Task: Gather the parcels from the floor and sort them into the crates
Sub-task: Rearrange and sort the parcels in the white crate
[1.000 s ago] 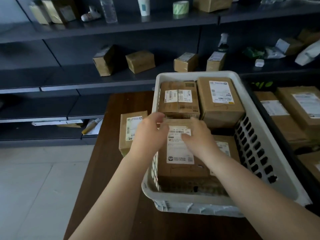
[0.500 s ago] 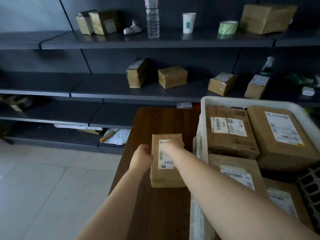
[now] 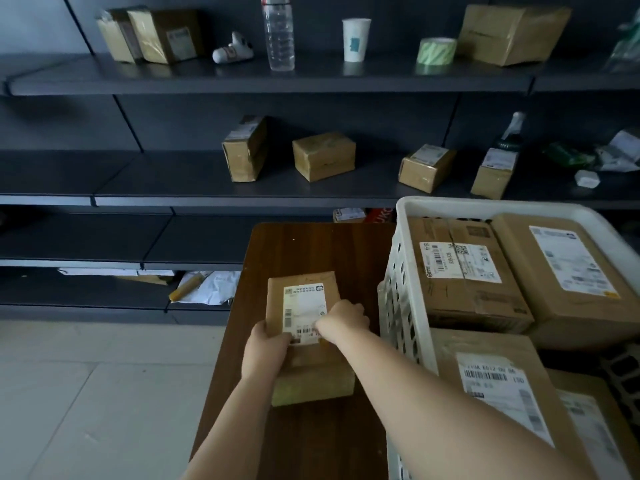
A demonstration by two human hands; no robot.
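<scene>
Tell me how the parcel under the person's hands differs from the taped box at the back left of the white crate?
The small brown cardboard parcel lies on the dark wooden table, gripped by the left hand and right hand; the larger brown taped box sits untouched inside the white perforated plastic crate. The parcel's white label runs lengthwise; the box's label lies across a tape seam. Both are brown cardboard with barcoded labels facing up.

White crate (image 3: 408,306) cut off right

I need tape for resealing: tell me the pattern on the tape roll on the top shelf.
The tape roll is pale green with white diagonal stripes, seen in the head view.
</scene>
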